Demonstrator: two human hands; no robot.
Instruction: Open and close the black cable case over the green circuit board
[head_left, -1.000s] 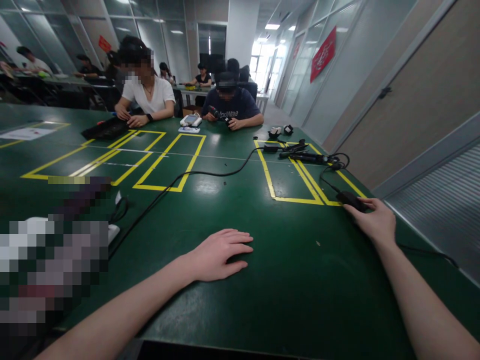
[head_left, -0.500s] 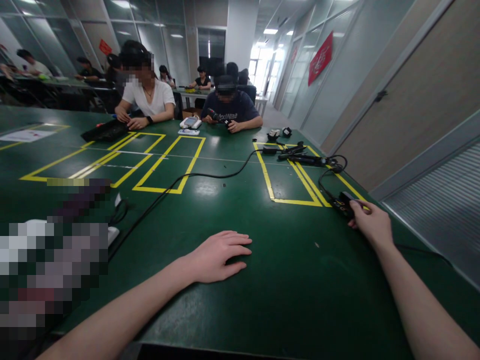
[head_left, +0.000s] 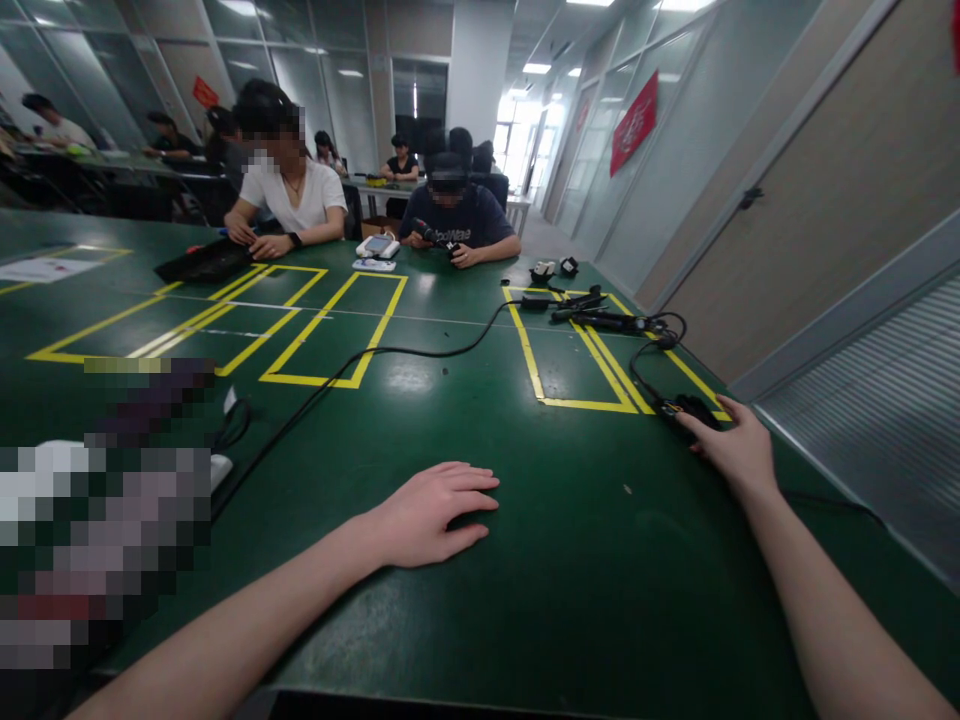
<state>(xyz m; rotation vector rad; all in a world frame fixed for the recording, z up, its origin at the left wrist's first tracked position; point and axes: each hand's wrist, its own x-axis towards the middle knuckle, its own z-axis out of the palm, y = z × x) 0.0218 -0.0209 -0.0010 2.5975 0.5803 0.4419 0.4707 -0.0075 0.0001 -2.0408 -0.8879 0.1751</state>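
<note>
My left hand [head_left: 435,512] lies flat, palm down, on the green table [head_left: 525,560] with its fingers stretched out and nothing in it. My right hand [head_left: 731,445] reaches to the right side of the table, where its fingers close on a small black power adapter [head_left: 686,410]. The adapter sits at the near corner of a yellow taped rectangle [head_left: 581,355]. A black cord [head_left: 637,365] runs from it to a black tool [head_left: 604,318] lying farther back.
A long black cable [head_left: 360,355] crosses the table toward a white power strip [head_left: 217,465] at the left. Two people sit at the far edge handling devices. More yellow taped boxes [head_left: 315,325] mark the middle. A wall and door run along the right.
My right hand went from resting on the adapter to gripping it and shifted it slightly left and nearer. My left hand has stayed flat in place.
</note>
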